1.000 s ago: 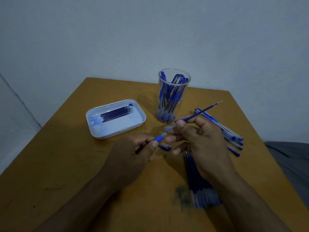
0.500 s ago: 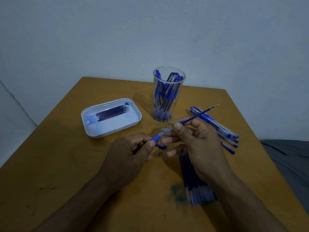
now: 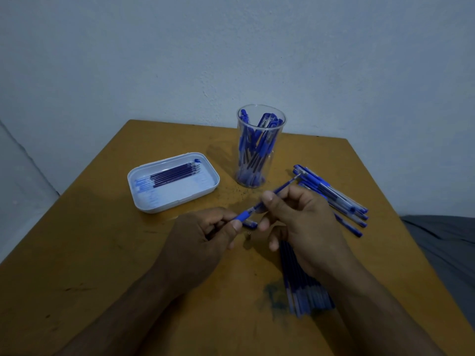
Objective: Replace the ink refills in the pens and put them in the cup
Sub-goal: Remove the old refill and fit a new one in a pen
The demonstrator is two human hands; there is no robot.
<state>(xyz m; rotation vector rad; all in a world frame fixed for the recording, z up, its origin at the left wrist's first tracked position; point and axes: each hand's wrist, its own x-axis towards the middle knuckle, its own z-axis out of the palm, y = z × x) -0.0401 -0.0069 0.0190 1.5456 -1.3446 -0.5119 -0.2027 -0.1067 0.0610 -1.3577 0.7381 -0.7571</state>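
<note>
head view is showing a bundle of blue refills [image 3: 303, 291] lying nearest on the yellow-brown wooden desk [image 3: 90, 265]. left hand [image 3: 198, 242] fingers are pinching a blue-gripped clear pen barrel [image 3: 244, 215]; right hand [image 3: 303, 224] fingers are gripping a thin blue refill [image 3: 282, 187] entering it. beyond are sitting a white plastic tray [image 3: 173, 185], loose blue pens [image 3: 331, 196] and a clear plastic cup [image 3: 259, 147] holding pens.

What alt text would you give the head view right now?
Two hands work a refill in a pen barrel over a wooden table: the left hand grips the barrel, the right hand pinches the refill. Behind stand a clear cup of pens, a white tray of refills at left, and loose pens at right.
</note>
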